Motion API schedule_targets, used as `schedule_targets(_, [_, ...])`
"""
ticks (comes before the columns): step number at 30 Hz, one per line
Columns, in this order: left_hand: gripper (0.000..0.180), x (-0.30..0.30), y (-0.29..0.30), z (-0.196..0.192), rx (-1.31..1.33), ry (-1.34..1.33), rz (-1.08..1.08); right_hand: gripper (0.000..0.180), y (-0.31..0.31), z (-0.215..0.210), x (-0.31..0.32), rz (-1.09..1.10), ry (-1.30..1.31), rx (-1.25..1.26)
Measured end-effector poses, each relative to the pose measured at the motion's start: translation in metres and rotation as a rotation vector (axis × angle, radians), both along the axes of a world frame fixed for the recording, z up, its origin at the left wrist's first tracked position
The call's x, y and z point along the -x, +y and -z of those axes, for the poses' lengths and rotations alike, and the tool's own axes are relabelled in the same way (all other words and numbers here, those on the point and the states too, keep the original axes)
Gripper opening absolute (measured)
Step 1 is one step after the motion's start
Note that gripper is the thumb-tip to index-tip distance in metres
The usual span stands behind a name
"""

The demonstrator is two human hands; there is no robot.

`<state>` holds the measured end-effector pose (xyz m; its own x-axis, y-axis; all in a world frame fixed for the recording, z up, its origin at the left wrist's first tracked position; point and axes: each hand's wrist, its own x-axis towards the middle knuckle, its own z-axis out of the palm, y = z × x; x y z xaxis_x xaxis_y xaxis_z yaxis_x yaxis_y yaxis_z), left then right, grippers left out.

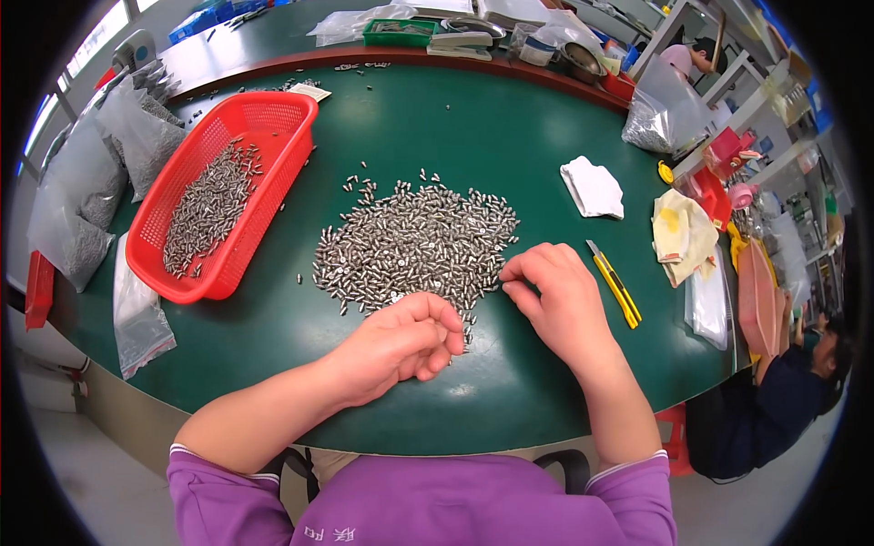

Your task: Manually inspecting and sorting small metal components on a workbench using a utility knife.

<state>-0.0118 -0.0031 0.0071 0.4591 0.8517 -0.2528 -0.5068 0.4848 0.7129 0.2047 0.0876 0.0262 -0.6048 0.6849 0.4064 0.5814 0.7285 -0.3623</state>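
A green, smooth-topped desk (510, 400) with a curved near edge. In its middle lies a broad heap of small, bullet-shaped, silvery metal pieces (414, 238), with a few strays toward the far edge.

The person's left hand (401, 348) is at the heap's near side, palm turned inward, fingers loosely curled; whether a piece sits inside the curl cannot be told. The right hand (557, 293) is at the heap's right side, thumb and forefinger brought close together beside the outermost pieces; whether they pinch one is too small to tell.

Each piece looks light, hard and rigid, unlikely to break, though its polished, rounded body would probably slip or roll. A fingertip pinch across the middle of the barrel seems the surest hold; a heaped handful would likely feel weighty and spill.

Toward the desk's left edge stands a tilted-looking, red, perforated plastic basket (185, 289) holding more such pieces. Filled clear plastic bags (137, 141) line that edge beyond it. To the right of the heap, a folded white cloth (593, 188) lies farther off, and a yellow-handled craft knife (617, 287) lies just beside the right hand.
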Motion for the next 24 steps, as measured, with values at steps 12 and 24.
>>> schedule_targets(12, [0.015, 0.0, 0.001, -0.003, 0.018, 0.053, 0.021, 0.01, -0.008, -0.005, 0.008, -0.188, 0.122, 0.357])
schedule_targets(24, [0.016, -0.004, -0.002, -0.005, -0.004, 0.121, 0.052, 0.012, -0.018, 0.003, 0.019, -0.392, 0.291, 0.38])
